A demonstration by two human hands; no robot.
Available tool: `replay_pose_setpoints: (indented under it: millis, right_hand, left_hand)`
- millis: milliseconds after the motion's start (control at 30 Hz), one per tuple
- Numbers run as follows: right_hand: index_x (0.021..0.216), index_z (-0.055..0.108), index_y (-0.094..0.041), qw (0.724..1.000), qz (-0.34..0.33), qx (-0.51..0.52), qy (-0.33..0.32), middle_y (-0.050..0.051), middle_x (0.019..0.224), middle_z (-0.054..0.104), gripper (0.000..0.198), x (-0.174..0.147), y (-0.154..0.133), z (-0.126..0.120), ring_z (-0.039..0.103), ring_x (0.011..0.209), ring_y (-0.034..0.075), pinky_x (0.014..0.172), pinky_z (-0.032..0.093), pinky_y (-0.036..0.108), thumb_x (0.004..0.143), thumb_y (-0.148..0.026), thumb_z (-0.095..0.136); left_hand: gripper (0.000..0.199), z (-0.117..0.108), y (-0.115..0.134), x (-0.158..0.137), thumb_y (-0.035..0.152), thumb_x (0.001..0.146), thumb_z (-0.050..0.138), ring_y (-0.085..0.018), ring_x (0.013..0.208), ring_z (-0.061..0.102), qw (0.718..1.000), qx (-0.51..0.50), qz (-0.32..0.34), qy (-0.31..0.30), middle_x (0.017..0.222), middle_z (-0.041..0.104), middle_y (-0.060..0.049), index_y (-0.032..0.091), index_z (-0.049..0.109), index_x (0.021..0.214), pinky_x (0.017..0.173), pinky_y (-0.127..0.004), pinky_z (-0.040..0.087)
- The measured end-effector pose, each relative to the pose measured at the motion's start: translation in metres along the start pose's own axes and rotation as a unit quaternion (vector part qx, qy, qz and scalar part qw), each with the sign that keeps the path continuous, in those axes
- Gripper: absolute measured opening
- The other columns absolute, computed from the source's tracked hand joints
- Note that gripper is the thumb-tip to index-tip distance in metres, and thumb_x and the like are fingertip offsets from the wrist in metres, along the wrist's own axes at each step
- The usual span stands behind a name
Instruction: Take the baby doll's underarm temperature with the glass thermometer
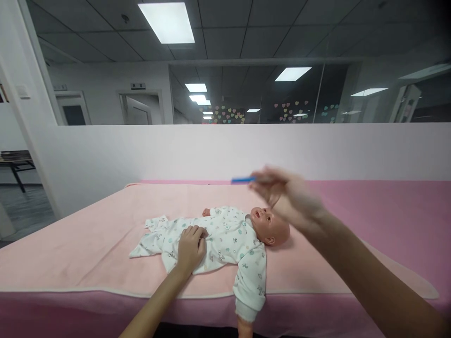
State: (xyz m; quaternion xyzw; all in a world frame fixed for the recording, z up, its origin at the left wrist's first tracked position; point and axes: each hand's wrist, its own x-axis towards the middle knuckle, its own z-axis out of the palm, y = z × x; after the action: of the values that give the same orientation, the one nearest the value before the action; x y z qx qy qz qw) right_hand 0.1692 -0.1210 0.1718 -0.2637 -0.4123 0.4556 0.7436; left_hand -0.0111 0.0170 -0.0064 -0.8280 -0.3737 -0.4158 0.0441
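Note:
A baby doll (pixel 225 234) in a white printed onesie lies on its back, its head to the right and one arm hanging over the front edge. My left hand (pixel 191 244) rests on the doll's middle, fingers laid over the cloth and gripping nothing. Raised above the doll's head, my right hand (pixel 282 190) is closed around a slim blue stick-like object (pixel 243 180). The stick points left; motion blur hides its exact kind. Part of the doll's head (pixel 269 227) is covered by my right hand.
A peach blanket (pixel 88 253) with a pale edge lies beneath the doll, over a pink cover (pixel 394 225). Behind rises a low white wall (pixel 225 150) with glass above it. A dark table (pixel 17 164) stands beyond the opening at far left.

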Motion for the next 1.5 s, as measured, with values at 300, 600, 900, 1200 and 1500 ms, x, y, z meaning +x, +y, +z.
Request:
replay_pose_setpoints:
  millis: [300, 600, 900, 1200, 1500]
  right_hand:
    - [0.066, 0.061, -0.013, 1.000, 0.021, -0.010, 0.016, 0.004, 0.061, 0.065, 0.020, -0.007, 0.019, -0.008, 0.064, 0.059, 0.013, 0.058, 0.054, 0.023, 0.080, -0.023, 0.050]
    - [0.061, 0.060, -0.012, 0.997, -0.007, -0.009, 0.080, 0.003, 0.052, 0.061, 0.020, -0.005, 0.025, -0.020, 0.059, 0.046, 0.011, 0.048, 0.052, 0.020, 0.077, -0.022, 0.053]
    - [0.061, 0.061, -0.013, 0.987, -0.093, -0.097, 0.089, 0.003, 0.053, 0.062, 0.032, 0.000, 0.015, -0.040, 0.059, 0.046, 0.011, 0.045, 0.050, 0.020, 0.081, -0.034, 0.047]
    - [0.062, 0.064, -0.008, 0.963, 0.117, -0.235, 0.067, 0.008, 0.046, 0.059, 0.042, -0.034, 0.045, -0.083, 0.056, 0.041, 0.014, 0.040, 0.047, 0.023, 0.073, -0.049, 0.057]
    - [0.078, 0.062, -0.012, 0.940, 0.203, -0.187, 0.202, 0.009, 0.075, 0.065, 0.029, -0.048, 0.093, -0.194, 0.057, 0.048, 0.012, 0.037, 0.045, 0.021, 0.068, -0.039, 0.064]
  left_hand:
    - [0.019, 0.001, 0.000, -0.001, 0.006, 0.069, 0.037, -0.017, 0.072, 0.047, 1.000, 0.000, 0.001, 0.001, 0.072, 0.056, -0.002, 0.019, 0.051, 0.072, 0.069, -0.031, 0.036]
    - [0.019, 0.001, 0.000, -0.001, 0.007, 0.070, 0.037, -0.018, 0.072, 0.048, 1.000, -0.001, -0.003, 0.004, 0.073, 0.057, -0.002, 0.019, 0.051, 0.073, 0.070, -0.032, 0.036]
    - [0.019, 0.001, -0.001, 0.000, 0.006, 0.069, 0.038, -0.017, 0.073, 0.047, 1.000, 0.002, 0.002, 0.003, 0.073, 0.056, -0.001, 0.019, 0.051, 0.073, 0.070, -0.032, 0.035]
    - [0.019, 0.000, 0.000, 0.000, 0.007, 0.069, 0.038, -0.018, 0.072, 0.048, 1.000, 0.002, 0.003, 0.007, 0.073, 0.057, -0.001, 0.019, 0.052, 0.073, 0.069, -0.032, 0.036]
    - [0.020, 0.001, -0.002, -0.002, 0.006, 0.070, 0.038, -0.018, 0.072, 0.047, 1.000, 0.002, 0.009, 0.008, 0.074, 0.057, -0.001, 0.020, 0.052, 0.074, 0.070, -0.032, 0.035]
